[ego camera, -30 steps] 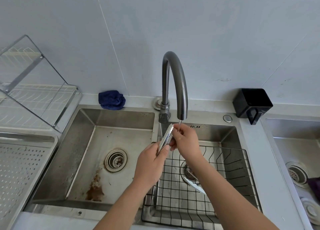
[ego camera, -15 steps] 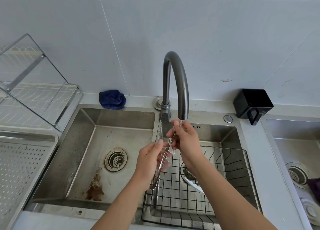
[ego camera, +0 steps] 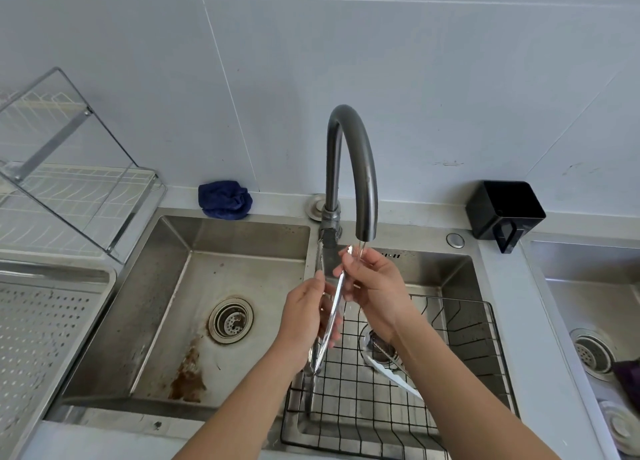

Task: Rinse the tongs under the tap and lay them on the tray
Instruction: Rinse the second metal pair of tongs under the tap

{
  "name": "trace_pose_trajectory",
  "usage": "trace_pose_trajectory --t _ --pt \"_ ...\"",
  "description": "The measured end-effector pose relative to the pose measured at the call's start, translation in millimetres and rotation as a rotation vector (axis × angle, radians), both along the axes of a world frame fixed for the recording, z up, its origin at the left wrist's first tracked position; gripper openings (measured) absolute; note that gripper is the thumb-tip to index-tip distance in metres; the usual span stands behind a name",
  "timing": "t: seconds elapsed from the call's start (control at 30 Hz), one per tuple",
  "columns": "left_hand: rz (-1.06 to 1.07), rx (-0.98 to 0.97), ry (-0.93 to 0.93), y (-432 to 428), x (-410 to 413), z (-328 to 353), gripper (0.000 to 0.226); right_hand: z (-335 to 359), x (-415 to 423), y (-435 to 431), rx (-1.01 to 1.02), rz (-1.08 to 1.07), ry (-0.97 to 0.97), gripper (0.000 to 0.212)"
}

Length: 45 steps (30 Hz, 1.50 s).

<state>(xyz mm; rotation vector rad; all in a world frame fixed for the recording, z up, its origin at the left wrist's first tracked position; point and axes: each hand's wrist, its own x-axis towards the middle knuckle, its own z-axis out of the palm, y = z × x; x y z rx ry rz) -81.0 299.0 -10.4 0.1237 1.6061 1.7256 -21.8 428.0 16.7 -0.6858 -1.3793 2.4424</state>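
Meanwhile left hand [ego camera: 304, 315], right hand [ego camera: 375, 286] grip tongs [ego camera: 332, 315] under tap [ego camera: 353, 168]; wire basket [ego camera: 478, 348] below.

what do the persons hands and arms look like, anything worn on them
Both arms are bare as far as the frame shows, with no sleeves in view. The left hand and right hand wear no gloves, and no watch, bracelet or ring shows. Nails look short and unpainted.

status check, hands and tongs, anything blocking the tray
Left hand and right hand both gripping tongs. Tongs under running tap, over wire basket. Perforated tray far left, path clear.
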Motion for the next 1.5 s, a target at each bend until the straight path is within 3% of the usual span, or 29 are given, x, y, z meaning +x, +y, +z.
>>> trace_pose_trajectory --t 0.1,0.27,0.43,0.63,0.77,0.9,1.1,1.2,1.3,1.5 --pt "-0.02 -0.056 0.081 5 1 -4 0.041 3 -1 2 0.137 -0.053 -0.07 0.032" --pt "-0.025 -0.144 0.096 13 3 -5 0.057 12 2 0 0.168 0.048 0.045 0.019" --pt "-0.074 -0.137 0.069 28 6 -2 0.048 16 -2 -1 0.3 0.036 -0.072 0.039" --pt "-0.029 -0.03 -0.008 44 -2 2 0.036 19 5 5 0.406 0.027 -0.083 0.017" --pt "-0.072 0.056 -0.038 53 -3 9 0.033 21 5 5 0.545 -0.027 -0.116 0.041" --pt "-0.023 0.092 -0.163 59 -4 8 0.031 19 8 4 0.568 -0.038 -0.153 0.009" --pt "-0.034 0.157 -0.256 57 -2 8 0.028 4 17 -10 0.692 -0.204 -0.215 0.027" --pt "-0.043 0.191 -0.22 56 2 10 0.028 -2 17 -13 0.866 -0.23 -0.23 0.043" --pt "-0.021 0.205 -0.143 56 5 11 0.027 -2 20 -14 0.902 -0.227 -0.209 0.057" --pt "0.092 0.283 0.016 48 8 13 0.022 -8 26 -22 1.047 -0.193 -0.067 0.045"
